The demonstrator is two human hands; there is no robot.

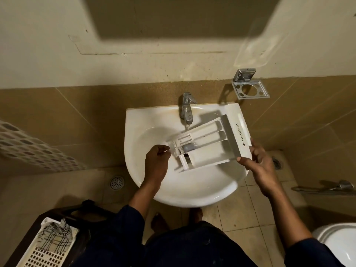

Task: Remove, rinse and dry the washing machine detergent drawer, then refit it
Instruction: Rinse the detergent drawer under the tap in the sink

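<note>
The white detergent drawer (208, 143) lies tilted across the white sink (146, 120), its front panel up at the right and its inner end down in the basin. Water runs from the chrome tap (186, 109) onto the drawer's back part. My right hand (258, 160) grips the lower corner of the front panel. My left hand (157, 160) is at the drawer's inner end, fingers curled at its edge; whether it holds the drawer is unclear.
A chrome wall holder (250, 87) hangs right of the sink. A dark stool carries a white basket with a checked cloth (55, 234) at bottom left. A toilet (339, 245) is at bottom right. Floor drains (116, 182) flank the sink. My bare feet stand under it.
</note>
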